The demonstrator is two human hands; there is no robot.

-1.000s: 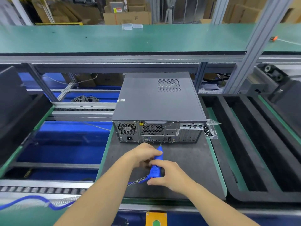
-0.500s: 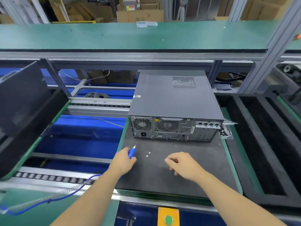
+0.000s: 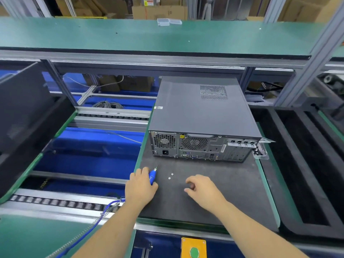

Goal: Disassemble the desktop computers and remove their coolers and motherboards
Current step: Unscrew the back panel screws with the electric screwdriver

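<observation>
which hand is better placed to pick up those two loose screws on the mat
Right, probably. The right hand holds nothing, fingers loosely curled, just right of the two screws on the black mat. The left hand grips the blue screwdriver, so it isn't free.

Light: bright, even, from overhead | Shadows: soft, faint under both hands | Glare: mild sheen on the far green shelf (image 3: 130, 36) | Blur: slight softness at left edge | Distortion: wide-angle bending of frame posts at the right
</observation>
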